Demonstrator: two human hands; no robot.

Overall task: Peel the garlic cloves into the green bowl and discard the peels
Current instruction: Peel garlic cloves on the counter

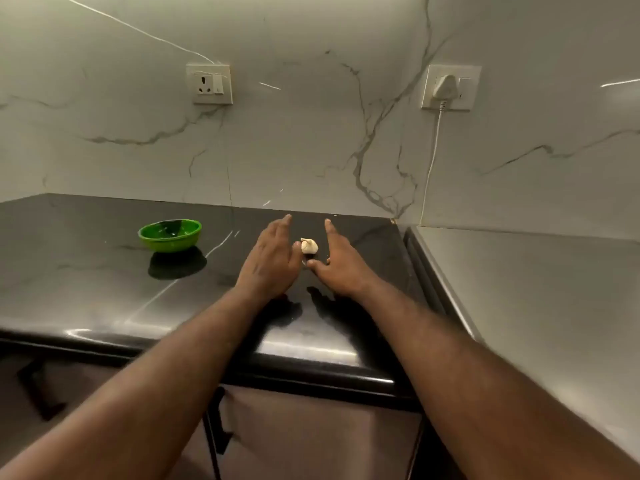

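Observation:
A small whitish garlic bulb (309, 245) lies on the black countertop (86, 292), between my two hands. My left hand (272, 261) is stretched out just left of it, fingers straight, its thumb close to the garlic. On the other side my right hand (337, 263) reaches forward with straight fingers, thumb low near the counter. Neither hand holds anything. The green bowl (170, 234) stands to the left, apart from the hands, and looks empty.
A marble wall rises behind the counter with a socket (209, 83) and a plugged-in white charger (446, 87) whose cable hangs down. A grey surface (536, 289) adjoins on the right. Cabinet fronts (311, 441) lie below the counter's front edge.

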